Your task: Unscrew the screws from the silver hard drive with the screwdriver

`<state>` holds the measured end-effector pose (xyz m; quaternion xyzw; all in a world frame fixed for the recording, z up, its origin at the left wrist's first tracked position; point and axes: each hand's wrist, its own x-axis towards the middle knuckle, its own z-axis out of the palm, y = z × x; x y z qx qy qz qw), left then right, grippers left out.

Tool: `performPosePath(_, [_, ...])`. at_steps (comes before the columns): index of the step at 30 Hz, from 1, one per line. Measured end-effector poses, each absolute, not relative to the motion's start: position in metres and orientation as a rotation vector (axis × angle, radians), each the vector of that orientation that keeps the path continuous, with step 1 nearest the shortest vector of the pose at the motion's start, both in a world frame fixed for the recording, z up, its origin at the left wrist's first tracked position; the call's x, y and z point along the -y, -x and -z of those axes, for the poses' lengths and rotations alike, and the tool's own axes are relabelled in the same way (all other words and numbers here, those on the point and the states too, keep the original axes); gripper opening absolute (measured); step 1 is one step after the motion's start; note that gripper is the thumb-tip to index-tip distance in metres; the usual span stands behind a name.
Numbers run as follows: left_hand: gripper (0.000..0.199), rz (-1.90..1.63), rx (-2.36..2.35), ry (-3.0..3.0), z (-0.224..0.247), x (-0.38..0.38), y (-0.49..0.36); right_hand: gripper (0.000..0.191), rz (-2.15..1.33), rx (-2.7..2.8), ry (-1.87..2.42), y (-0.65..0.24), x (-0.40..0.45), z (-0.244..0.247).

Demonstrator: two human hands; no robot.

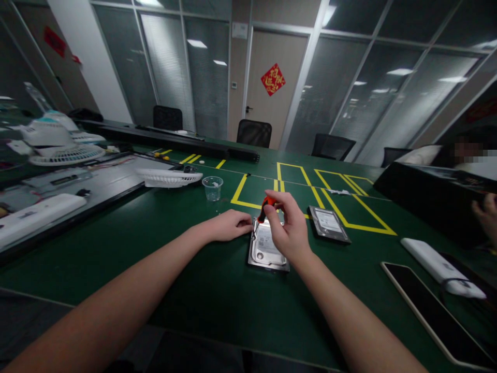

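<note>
A silver hard drive (266,248) lies on the green table in front of me. My right hand (289,223) is closed round a red and black screwdriver (264,208), whose tip points down at the drive's upper left part. At the drive's upper left edge rests my left hand (232,225), its fingers bent together against the side; whether they pinch anything small is hidden. A second hard drive (329,224) lies to the right of my right hand. Behind my left hand stands a clear plastic cup (213,188).
White fan parts (169,177) and a large panel (104,181) cover the left side. At right are a phone (435,305), a white power strip (440,267) and a black box (423,199) with another person's hand (487,215) beside it. Yellow tape marks the table (186,280).
</note>
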<state>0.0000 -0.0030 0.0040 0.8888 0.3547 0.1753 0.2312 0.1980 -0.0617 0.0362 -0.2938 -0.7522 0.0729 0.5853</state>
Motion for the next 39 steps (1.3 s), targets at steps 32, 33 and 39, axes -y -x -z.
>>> performPosePath(32, [0.027,-0.481,-0.967,-2.447,-0.001,0.001,0.0003,0.034,-0.322,1.739,0.691,-0.2001,0.0621,-0.0329])
performPosePath(33, [0.027,-0.478,-0.968,-2.449,-0.0011,0.001,0.0003,0.033,-0.347,1.733,0.691,-0.1997,0.062,-0.0322])
performPosePath(39, [0.027,-0.485,-0.974,-2.457,-0.0023,0.0019,0.0,0.031,-0.375,1.717,0.672,-0.1977,0.0618,-0.0321])
